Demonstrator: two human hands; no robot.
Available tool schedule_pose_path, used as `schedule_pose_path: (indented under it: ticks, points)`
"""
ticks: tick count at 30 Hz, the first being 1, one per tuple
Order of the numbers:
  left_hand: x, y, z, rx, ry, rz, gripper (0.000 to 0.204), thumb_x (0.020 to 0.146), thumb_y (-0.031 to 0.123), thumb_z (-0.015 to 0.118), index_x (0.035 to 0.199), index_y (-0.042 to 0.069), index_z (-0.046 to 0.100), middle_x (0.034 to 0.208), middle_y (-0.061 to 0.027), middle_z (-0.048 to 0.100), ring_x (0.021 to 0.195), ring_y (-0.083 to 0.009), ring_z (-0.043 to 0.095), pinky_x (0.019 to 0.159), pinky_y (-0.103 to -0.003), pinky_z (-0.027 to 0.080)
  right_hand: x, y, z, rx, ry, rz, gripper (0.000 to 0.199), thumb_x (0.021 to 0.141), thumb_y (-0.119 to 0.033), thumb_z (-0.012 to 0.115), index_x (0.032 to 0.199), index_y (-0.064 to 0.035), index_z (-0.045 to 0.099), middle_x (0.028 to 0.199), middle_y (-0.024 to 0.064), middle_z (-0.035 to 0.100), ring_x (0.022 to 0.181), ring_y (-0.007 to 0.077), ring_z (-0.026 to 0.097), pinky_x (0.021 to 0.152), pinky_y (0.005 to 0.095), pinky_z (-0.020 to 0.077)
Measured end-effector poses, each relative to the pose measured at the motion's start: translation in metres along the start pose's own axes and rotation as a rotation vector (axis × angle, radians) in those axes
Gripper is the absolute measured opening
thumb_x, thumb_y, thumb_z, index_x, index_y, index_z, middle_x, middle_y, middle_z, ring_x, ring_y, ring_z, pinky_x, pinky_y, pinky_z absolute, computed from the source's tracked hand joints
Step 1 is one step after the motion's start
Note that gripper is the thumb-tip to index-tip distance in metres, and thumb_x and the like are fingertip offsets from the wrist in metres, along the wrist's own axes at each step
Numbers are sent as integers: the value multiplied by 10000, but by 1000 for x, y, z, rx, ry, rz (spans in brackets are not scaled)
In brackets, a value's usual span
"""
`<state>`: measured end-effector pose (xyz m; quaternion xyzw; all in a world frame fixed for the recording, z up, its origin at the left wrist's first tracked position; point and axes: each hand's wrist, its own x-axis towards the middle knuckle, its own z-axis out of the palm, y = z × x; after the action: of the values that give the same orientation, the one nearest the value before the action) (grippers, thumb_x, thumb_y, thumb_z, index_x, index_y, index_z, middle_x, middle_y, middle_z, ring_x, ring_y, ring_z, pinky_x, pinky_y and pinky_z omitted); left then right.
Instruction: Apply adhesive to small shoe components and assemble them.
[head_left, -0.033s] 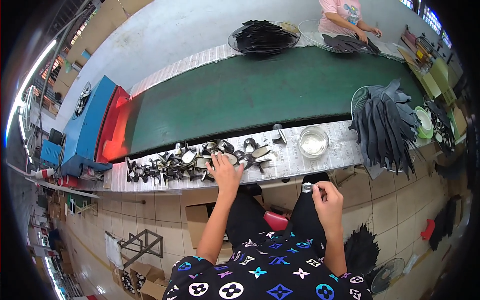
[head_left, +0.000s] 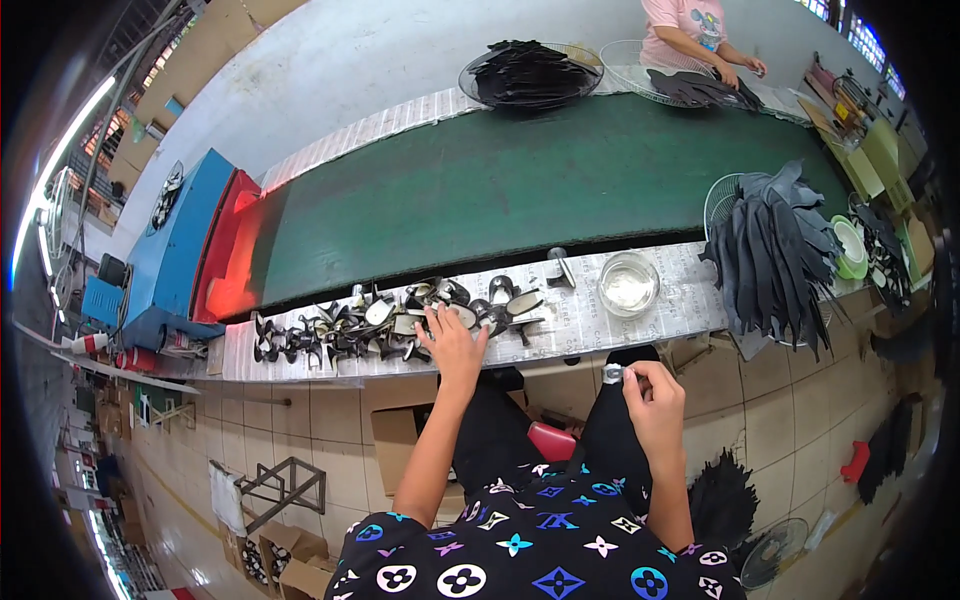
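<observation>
A jumbled pile of black shoe heels [head_left: 376, 312] with pale end faces lies along the near ledge. My left hand [head_left: 453, 348] rests on the right part of this pile, its fingers spread over the heels. My right hand [head_left: 655, 396] is held back over my lap, thumb and fingers pinched on a small white-and-grey piece [head_left: 613, 374], whose kind I cannot make out. A single black heel [head_left: 562, 268] stands apart on the ledge, left of a round clear bowl [head_left: 629, 285] that holds something translucent.
Behind the ledge runs a green conveyor belt [head_left: 480, 190], with a blue-and-red machine [head_left: 190, 235] at its left end. Dark strips [head_left: 775, 250] hang from a wire basket at the right. Across the belt, a person [head_left: 700, 45] handles dark pieces near a full basket [head_left: 530, 75].
</observation>
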<state>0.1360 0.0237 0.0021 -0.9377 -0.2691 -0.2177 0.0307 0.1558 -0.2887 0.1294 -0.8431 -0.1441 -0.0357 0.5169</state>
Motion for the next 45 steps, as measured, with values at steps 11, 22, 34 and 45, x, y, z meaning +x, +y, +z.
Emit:
schedule_pose_path:
  ticks: [11, 22, 34, 45]
  points:
    - [-5, -15, 3, -207, 116, -43, 367, 939, 243, 550, 1185, -26, 590, 1201, -147, 626, 1207, -312, 538, 1083, -536, 287, 9, -9, 13, 40, -50, -46, 91, 881, -51, 665, 897, 33, 634, 802, 98, 633, 575, 146, 539, 545, 284, 446]
    - [-23, -8, -57, -1869, 35, -775, 241, 1025, 257, 527, 1027, 24, 586, 951, -35, 634, 838, -125, 605, 817, -306, 541, 6, -2, 28, 258, -88, 144, 115, 906, -75, 663, 941, 34, 663, 818, 50, 665, 646, 66, 565, 594, 219, 467]
    - [-60, 48, -119, -2114, -691, -660, 362, 976, 168, 602, 1273, -28, 536, 1160, -125, 664, 1013, -198, 672, 818, -306, 573, 5, -42, 33, 127, -101, -281, 122, 861, -15, 693, 967, 28, 651, 987, 121, 682, 637, 136, 610, 531, 246, 483]
    - [-69, 67, -127, -2041, -790, -606, 320, 963, 109, 605, 1238, -36, 529, 1083, -137, 683, 921, -197, 694, 768, -298, 586, -4, -36, 23, -16, -167, -326, 159, 821, -14, 710, 965, 17, 649, 984, 143, 672, 663, 218, 656, 592, 295, 548]
